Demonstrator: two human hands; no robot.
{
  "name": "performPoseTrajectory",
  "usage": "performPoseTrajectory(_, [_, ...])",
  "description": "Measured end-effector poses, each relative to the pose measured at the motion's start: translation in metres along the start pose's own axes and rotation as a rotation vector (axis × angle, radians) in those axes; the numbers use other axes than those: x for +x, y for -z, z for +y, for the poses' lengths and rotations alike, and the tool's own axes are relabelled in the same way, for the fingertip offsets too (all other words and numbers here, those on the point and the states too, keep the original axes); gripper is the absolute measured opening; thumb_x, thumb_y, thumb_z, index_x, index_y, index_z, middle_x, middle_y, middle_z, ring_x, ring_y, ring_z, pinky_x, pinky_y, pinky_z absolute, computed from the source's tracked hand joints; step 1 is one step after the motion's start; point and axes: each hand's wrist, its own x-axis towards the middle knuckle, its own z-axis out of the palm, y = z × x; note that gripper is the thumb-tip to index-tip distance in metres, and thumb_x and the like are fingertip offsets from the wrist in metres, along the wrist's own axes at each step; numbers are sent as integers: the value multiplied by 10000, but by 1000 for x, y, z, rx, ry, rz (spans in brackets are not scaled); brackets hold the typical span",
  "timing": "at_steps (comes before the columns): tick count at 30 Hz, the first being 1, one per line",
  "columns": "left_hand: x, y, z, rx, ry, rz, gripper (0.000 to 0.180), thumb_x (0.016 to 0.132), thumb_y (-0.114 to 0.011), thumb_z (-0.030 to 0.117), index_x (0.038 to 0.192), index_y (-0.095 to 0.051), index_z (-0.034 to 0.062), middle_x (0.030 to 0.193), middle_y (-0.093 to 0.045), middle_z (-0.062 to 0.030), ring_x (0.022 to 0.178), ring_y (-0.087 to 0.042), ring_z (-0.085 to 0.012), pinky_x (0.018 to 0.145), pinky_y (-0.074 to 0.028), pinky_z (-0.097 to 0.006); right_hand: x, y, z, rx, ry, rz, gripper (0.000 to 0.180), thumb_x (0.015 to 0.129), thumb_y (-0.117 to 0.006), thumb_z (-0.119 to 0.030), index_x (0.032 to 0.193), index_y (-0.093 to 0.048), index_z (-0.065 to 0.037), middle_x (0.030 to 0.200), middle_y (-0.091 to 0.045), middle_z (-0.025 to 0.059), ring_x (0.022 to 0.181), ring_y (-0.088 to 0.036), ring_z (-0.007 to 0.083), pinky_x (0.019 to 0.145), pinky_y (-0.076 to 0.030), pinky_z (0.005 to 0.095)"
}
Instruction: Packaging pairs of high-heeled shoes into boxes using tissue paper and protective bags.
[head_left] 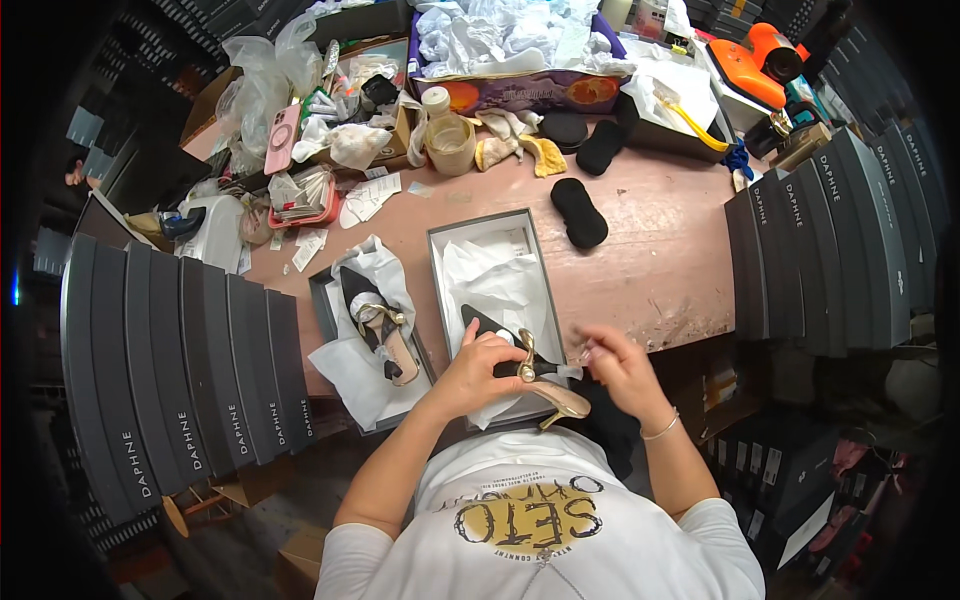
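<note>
My left hand [480,365] grips a black pointed high-heeled shoe [556,396] with a gold ornament and a beige insole, tilted over the near end of an open shoe box [537,240]. A clear wrapping piece [568,372] sticks out from the shoe's strap. Just right of it, my right hand [618,372] is closed, thumb and fingers drawn together; what they pinch is too small to make out. The matching shoe [372,318] lies on white tissue paper [350,378] in the box half at the left. More tissue [487,270] fills the open box.
Stacked dark shoe boxes stand at the left [150,370] and right [830,240]. Black pads [580,213] lie on the pink table [660,260]. Behind are a jar [450,140], yellowed cloths [543,155], a pink phone [281,140], a paper-filled carton [520,92] and an orange tape dispenser [745,75].
</note>
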Motion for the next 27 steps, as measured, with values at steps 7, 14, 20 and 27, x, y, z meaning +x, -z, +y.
performPoseTrajectory(7, [1,-1,19,64,-27,17,325,711,-775,272,930,-676,53,858,-635,-52,949,-575,-214,1130,-107,-568,-3,-10,-13,-578,321,-125,296,784,-747,-223,1008,-655,-51,793,-576,83,645,-605,215,577,-489,310])
performPoseTrajectory(14, [-2,-4,19,44,-24,-29,326,707,-779,258,935,-672,52,854,-628,-53,944,-575,-214,1130,-121,-568,-2,-13,-11,-774,438,-161,262,782,-740,-263,966,-683,-85,807,-595,66,666,-621,230,586,-502,322])
performPoseTrajectory(20, [0,-4,18,33,-10,-58,336,691,-792,239,943,-669,53,863,-614,-45,944,-577,-215,1127,-114,-579,-3,-13,-9,-777,483,-147,205,809,-703,-265,922,-659,-99,800,-559,63,649,-609,241,571,-491,341])
performPoseTrajectory(27, [0,-3,20,44,-21,-65,340,686,-794,226,950,-667,54,882,-609,-44,953,-577,-219,1131,-113,-575,-2,-13,-4,-752,472,-150,201,810,-700,-260,917,-656,-95,798,-559,65,647,-609,244,569,-491,341])
